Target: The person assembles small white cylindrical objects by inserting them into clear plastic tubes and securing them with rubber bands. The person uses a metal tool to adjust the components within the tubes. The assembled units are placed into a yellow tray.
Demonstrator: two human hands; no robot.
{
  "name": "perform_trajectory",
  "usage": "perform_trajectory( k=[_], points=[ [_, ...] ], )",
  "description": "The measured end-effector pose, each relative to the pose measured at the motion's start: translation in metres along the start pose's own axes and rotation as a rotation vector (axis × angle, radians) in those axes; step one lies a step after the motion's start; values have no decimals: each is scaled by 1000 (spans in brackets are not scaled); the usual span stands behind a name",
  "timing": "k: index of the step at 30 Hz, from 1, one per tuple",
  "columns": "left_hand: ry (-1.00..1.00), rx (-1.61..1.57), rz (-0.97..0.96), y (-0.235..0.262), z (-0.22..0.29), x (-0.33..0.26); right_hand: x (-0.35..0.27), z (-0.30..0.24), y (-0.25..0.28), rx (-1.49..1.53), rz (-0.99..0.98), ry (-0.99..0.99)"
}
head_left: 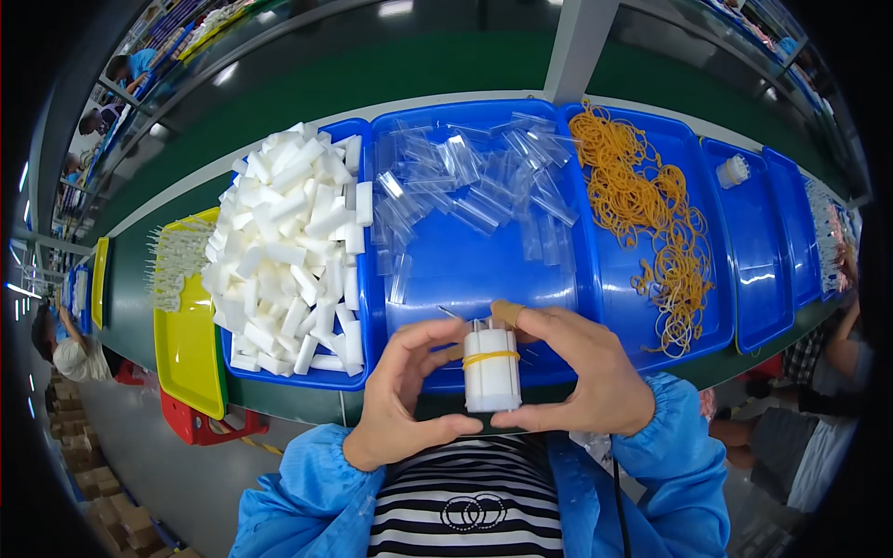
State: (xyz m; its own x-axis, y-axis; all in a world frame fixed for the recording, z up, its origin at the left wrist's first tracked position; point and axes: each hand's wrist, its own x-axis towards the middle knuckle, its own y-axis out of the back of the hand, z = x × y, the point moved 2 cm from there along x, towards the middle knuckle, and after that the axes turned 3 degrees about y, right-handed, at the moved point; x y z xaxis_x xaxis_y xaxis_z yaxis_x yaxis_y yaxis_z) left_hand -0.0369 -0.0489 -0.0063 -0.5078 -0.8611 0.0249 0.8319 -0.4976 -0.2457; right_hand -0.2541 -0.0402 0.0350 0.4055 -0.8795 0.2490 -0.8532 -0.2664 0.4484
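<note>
In front of my chest is a banded bundle of white pieces (492,379), with a yellow rubber band (491,356) around its upper part and thin pins at its far end. My left hand (409,391) is closed at the bundle's left, thumb by its near end. From the other side my right hand (581,367) grips it, index finger at the far end and thumb at the near end; a tan covering wraps one fingertip. A thin pin (448,312) sticks out by my left fingers. Beyond my hands, a blue tray (437,265) holds clear plastic sleeves (474,200).
White foam pieces (284,242) heap over the left blue tray. Yellow rubber bands (642,186) lie in a right tray (619,302). Another banded bundle (733,171) sits in a farther blue tray (758,251). A yellow tray (189,344) holds pin-like parts (179,260). People sit at both sides.
</note>
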Motion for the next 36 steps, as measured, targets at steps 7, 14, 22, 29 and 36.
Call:
perform_trajectory(
  k=[7,14,22,29,36],
  points=[
    [-136,615,-68,3,21,1,1,-11,9,-199,-135,80],
    [-83,205,51,1,-3,-3,1,-6,8,19,-61,-39],
    [-23,275,-7,-3,8,-4,-11,-4,6,-78,-14,-9],
    [-230,704,-13,-2,15,-2,-12,-2,5,-166,-104,41],
    [-428,843,-128,-15,15,5,-17,10,6,449,-149,-380]
  ],
)
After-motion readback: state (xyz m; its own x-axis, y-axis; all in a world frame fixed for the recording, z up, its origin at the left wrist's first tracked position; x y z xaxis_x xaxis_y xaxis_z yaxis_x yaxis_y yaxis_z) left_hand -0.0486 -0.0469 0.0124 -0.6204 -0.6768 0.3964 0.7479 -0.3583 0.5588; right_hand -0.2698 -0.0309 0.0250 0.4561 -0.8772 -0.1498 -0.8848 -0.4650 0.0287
